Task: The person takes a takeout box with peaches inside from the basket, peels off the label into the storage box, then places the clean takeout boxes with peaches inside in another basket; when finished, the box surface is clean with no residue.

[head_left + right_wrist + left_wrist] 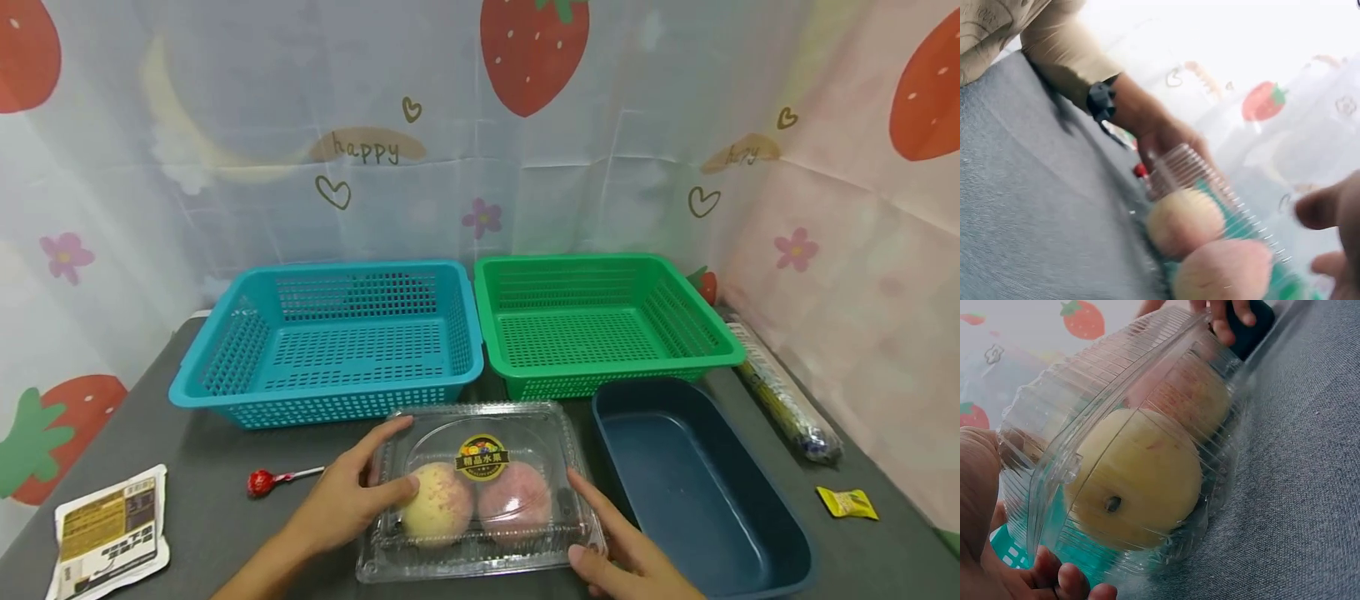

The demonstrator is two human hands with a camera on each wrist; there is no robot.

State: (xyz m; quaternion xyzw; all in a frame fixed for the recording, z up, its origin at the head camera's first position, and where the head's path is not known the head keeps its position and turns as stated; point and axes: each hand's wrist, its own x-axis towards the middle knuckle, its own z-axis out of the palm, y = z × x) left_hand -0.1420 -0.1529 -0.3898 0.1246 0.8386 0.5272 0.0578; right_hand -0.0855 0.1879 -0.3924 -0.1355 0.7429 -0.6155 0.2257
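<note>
I'm gripping the clear fruit box (480,496) by its left side with my left hand (348,492), in front of the baskets; my right hand (630,554) is resting, fingers extended, at its right edge (light, even pressure should spare the lid).

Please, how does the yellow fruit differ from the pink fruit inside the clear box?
The yellow fruit is pale yellow with reddish speckles; the pink fruit is mostly pink. The yellow fruit lies nearer the left hand, the pink fruit nearer the right hand. Both are round, similar in size, and lie inside the same clear box.
</note>
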